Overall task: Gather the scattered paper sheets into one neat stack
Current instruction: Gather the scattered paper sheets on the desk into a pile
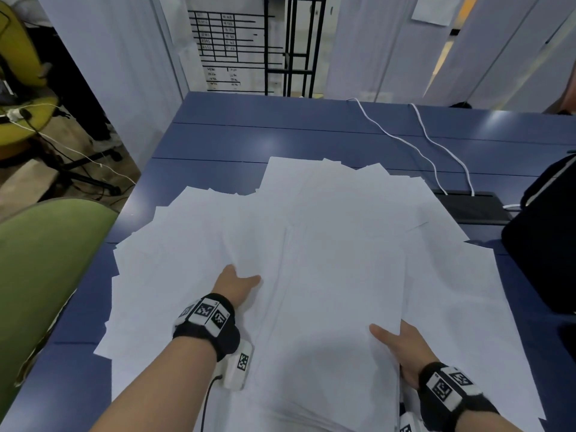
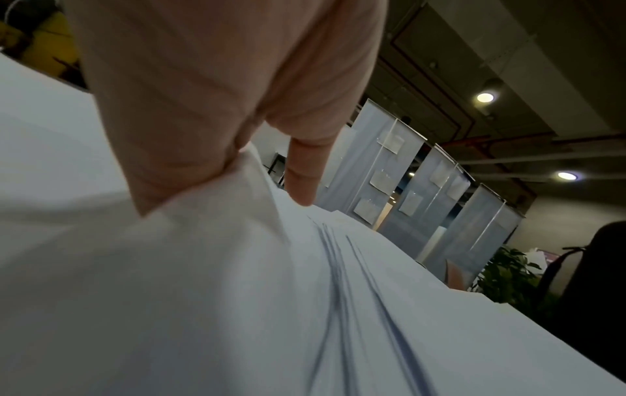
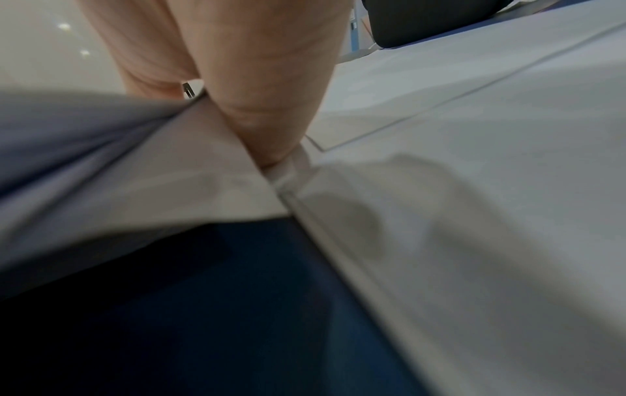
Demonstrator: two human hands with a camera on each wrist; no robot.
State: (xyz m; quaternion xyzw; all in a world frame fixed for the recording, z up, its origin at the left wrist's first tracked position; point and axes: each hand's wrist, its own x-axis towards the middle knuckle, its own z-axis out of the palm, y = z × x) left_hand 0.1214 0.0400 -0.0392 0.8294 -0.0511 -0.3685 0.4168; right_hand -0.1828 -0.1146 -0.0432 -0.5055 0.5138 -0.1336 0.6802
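Observation:
White paper sheets lie fanned and overlapping across the blue table, with a thicker bundle in the middle near me. My left hand grips the bundle's left edge, thumb on top and fingers hidden under the paper. My right hand grips its right edge near the front, thumb on top. In the left wrist view the thumb presses down on the sheets. The right wrist view shows my right hand pinching a raised paper edge above the dark blue table.
Two white cables run across the far right of the table to a black device. A black bag stands at the right edge. A green chair is close on the left. Pale partition panels stand behind the table.

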